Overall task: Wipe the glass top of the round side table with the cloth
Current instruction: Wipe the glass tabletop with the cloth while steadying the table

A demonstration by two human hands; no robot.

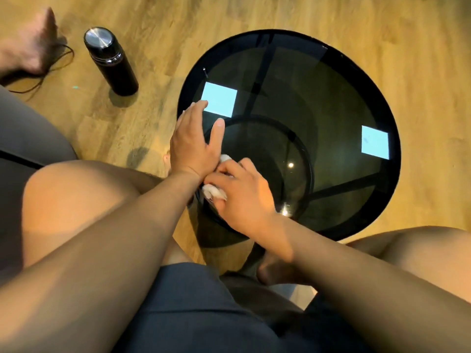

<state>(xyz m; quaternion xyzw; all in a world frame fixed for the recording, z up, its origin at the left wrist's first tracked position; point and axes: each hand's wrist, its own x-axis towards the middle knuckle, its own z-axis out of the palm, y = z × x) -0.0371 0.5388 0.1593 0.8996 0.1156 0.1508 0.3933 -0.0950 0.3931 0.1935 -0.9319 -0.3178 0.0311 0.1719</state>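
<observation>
The round side table (331,62) has a dark smoked-glass top in a black rim, with its lower ring and legs showing through. Two pale square light reflections lie on the glass. My left hand (195,143) rests flat on the near-left part of the glass, fingers spread and pointing away from me. Just right of it, my right hand (239,192) is closed around a small bunched white cloth (214,192), pressed down on the glass near the front-left edge. Most of the cloth is hidden under my fingers.
A black flask with a steel lid (110,61) stands on the wooden floor left of the table. Another person's bare foot (33,44) and a thin black cord lie at the far left. My bare knees flank the table's near edge.
</observation>
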